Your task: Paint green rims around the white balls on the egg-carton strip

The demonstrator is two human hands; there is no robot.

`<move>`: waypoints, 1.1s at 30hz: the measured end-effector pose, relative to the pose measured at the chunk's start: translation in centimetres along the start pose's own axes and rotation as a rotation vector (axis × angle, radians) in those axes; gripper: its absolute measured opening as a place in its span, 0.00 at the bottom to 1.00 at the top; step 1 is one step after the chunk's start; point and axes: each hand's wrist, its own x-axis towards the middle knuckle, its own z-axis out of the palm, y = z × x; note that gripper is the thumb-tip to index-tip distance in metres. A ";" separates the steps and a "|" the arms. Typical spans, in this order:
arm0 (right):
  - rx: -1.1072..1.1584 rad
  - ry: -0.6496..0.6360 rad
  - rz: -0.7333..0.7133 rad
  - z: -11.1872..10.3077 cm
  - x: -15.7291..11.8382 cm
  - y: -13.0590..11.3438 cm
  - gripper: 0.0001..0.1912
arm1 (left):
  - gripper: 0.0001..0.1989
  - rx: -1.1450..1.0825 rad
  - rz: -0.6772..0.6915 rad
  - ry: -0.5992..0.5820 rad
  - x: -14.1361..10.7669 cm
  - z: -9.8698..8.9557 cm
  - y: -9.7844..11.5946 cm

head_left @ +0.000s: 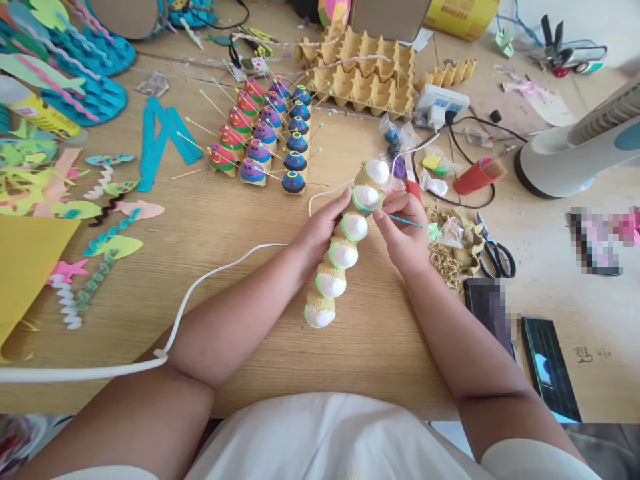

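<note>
My left hand (320,227) is closed around the far half of an egg carton strip (331,285), which it holds tilted above the table. Several white domes top its cups, most edged with a thin light-green rim. In my right hand (404,233) a slim blue stick (407,221) is pinched between thumb and fingers. Those fingertips are at the second cup from the far end, against its green rim. My fingers hide the stick's working tip. Beyond the hands stand rows of painted carton cups (266,133) in red, purple and blue, many with thin sticks poking out.
Brown egg trays (360,73) lie at the back, near a power strip (443,100). A white fan-like appliance (565,153), red cup (477,177), scissors (495,253) and phones (550,367) are on the right. Paper fish (120,247) lie left. A white cable (200,280) crosses my left arm.
</note>
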 end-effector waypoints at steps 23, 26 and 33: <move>-0.195 0.096 0.065 1.1 -0.8 -0.2 0.24 | 0.16 -0.013 0.036 -0.062 0.2 -0.2 -0.1; -0.220 0.103 0.041 1.1 -0.7 -0.4 0.24 | 0.18 -0.022 -0.003 -0.033 0.1 -0.1 -0.1; -0.240 0.099 0.021 1.1 -0.7 -0.1 0.23 | 0.16 -0.015 0.022 -0.018 0.0 0.1 0.0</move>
